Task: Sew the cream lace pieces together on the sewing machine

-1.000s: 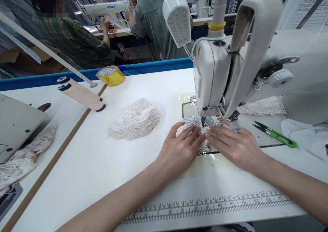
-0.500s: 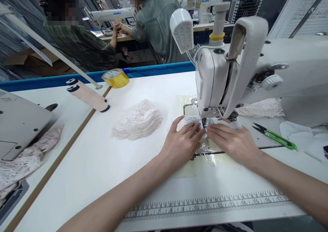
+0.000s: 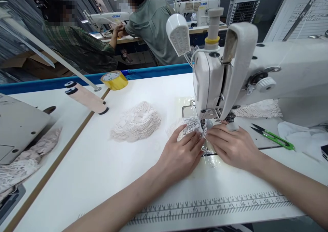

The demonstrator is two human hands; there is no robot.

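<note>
Both my hands lie flat on the lace piece at the needle of the sewing machine. Left hand: fingers spread, palm down, pressing the lace to the bed just left of the presser foot. Right hand: fingers together and extended, tips touching the lace right at the foot, nearly meeting the left fingertips.

My judgement: keep fingertips clear of the needle path, feed with even light pressure from both sides, let the machine draw the lace rather than push it. Lace is openwork, so stretch would distort the seam.

Stack of finished lace pieces sits well left. Green thread snips lie right, near reach. Printed ruler runs along the table edge.
</note>
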